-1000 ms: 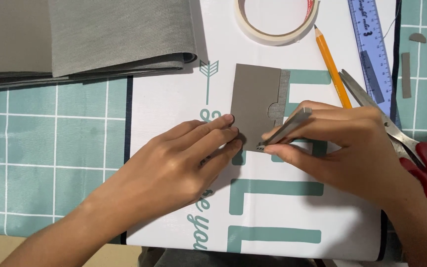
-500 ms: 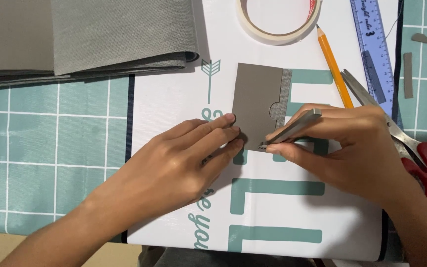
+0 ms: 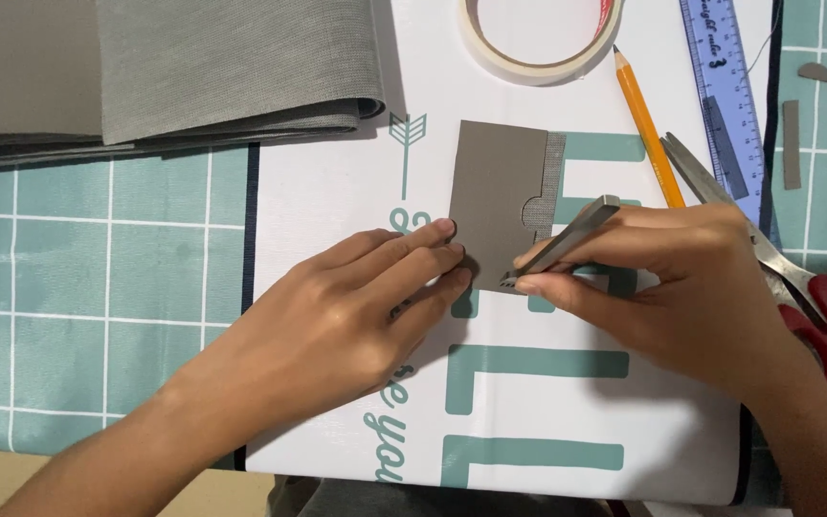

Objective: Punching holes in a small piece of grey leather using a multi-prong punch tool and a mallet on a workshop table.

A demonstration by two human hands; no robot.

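A teal cutting mat (image 3: pixel 78 287) ruled with a white grid covers the desk, and over its middle lies a glossy white sheet (image 3: pixel 337 191) printed with large teal letters and a small arrow motif. At the top left sits a folded stack of grey fabric (image 3: pixel 174 67), finely woven on its upper face and smooth along its rounded fold. The person's left hand (image 3: pixel 356 306) lies flat on the white sheet, fingers stretched out and close together, the fingertips pressing down on the lower left edge of a small grey card piece (image 3: pixel 495 196). That piece is a matte upright rectangle lying on the white sheet just below the tape roll, with a half-round notch cut into its right side and a strip of textured grey cloth showing along that edge. The right hand (image 3: pixel 691 287) is curled, thumb and forefinger pinched around a slim metal tool (image 3: pixel 562 244) held at a slant, its toothed tip touching the card's bottom right corner. Under that hand's wrist lie scissors (image 3: pixel 768 254) with steel blades and red handles. Beside them a translucent blue ruler (image 3: pixel 725 96) runs up the sheet, with a yellow pencil (image 3: pixel 648 129) just to its left. A ring of cream tape (image 3: pixel 538 48) rests at the top edge. Small grey scraps (image 3: pixel 792 144) dot the mat at far right.
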